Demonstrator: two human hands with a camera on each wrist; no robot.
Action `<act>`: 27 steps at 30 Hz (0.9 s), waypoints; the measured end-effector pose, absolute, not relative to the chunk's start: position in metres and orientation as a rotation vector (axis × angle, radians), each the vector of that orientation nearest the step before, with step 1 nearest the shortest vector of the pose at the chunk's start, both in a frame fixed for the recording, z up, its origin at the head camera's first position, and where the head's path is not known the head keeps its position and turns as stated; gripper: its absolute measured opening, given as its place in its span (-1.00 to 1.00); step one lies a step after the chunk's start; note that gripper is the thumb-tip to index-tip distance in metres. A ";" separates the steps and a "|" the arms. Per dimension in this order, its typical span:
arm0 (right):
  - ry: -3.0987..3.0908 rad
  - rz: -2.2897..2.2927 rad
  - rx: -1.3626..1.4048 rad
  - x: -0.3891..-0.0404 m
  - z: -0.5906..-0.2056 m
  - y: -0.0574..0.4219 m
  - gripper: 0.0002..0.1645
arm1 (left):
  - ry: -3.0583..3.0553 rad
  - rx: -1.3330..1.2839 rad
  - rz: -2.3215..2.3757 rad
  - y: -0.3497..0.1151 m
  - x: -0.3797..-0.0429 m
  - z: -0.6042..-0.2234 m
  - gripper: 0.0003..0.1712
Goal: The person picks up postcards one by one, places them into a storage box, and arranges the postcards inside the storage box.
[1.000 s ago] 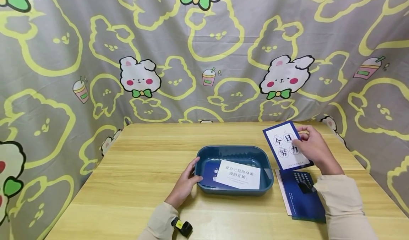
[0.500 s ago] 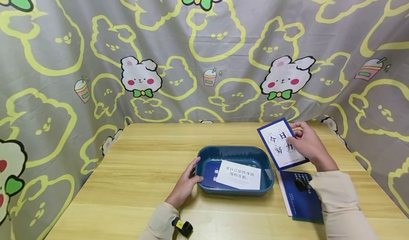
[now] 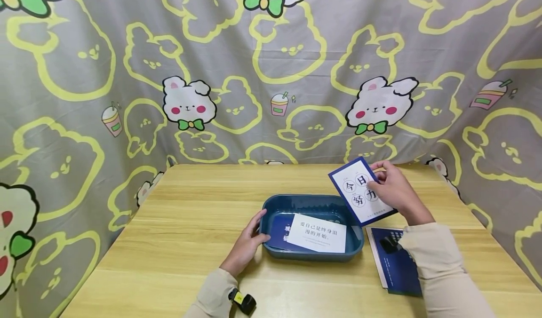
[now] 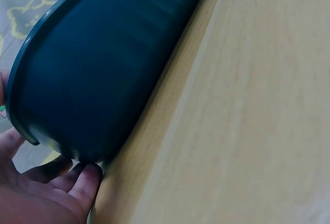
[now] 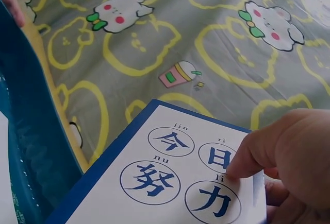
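Observation:
A dark teal plastic basin (image 3: 311, 257) stands on the table, holding a white printed card (image 3: 323, 237) that overlaps a blue card (image 3: 281, 231). My left hand (image 3: 245, 243) grips the basin's left end; in the left wrist view its fingers (image 4: 85, 185) bend against the outer wall near the base. Between thumb and fingers, my right hand (image 3: 395, 191) pinches a blue-bordered white card (image 3: 360, 207) with large circled characters. That card is tilted and overlaps the basin's right rear rim in the head view. Part of its right side is hidden by the thumb.
A stack of blue and white cards (image 3: 395, 271) lies on the wooden table (image 3: 178, 233) to the basin's right, partly under my right sleeve. Behind the table hangs a grey curtain (image 3: 237, 35) printed with rabbits.
My right hand has carried the pinched card leftward, from above the card stack to the basin's right rim. The left hand keeps its hold on the basin.

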State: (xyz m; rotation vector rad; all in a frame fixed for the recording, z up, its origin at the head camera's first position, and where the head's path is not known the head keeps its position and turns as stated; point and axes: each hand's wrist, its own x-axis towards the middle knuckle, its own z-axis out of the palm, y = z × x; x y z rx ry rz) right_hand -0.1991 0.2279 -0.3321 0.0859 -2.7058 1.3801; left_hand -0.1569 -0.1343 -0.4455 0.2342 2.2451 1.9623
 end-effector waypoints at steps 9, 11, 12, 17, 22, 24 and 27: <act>-2.744 1.357 0.203 -0.205 -0.335 0.210 -0.56 | 2.246 0.237 1.961 -0.134 -0.156 -0.445 -0.25; -2.758 1.351 0.208 -0.206 -0.336 0.206 -0.56 | 2.244 0.238 1.961 -0.134 -0.156 -0.446 -0.25; -2.762 1.350 0.214 -0.207 -0.336 0.204 -0.56 | 2.242 0.239 1.962 -0.134 -0.156 -0.446 -0.25; -2.792 1.342 0.242 -0.209 -0.339 0.195 -0.60 | 2.232 0.251 1.966 -0.134 -0.158 -0.447 -0.25; -2.826 1.328 0.279 -0.213 -0.343 0.186 -0.61 | 2.224 0.258 1.971 -0.135 -0.158 -0.448 -0.24; -2.840 1.321 0.296 -0.215 -0.345 0.183 -0.61 | 2.224 0.257 1.972 -0.135 -0.158 -0.449 -0.24; -2.853 1.318 0.350 -0.217 -0.349 0.178 -0.63 | 2.224 0.255 1.973 -0.135 -0.158 -0.449 -0.24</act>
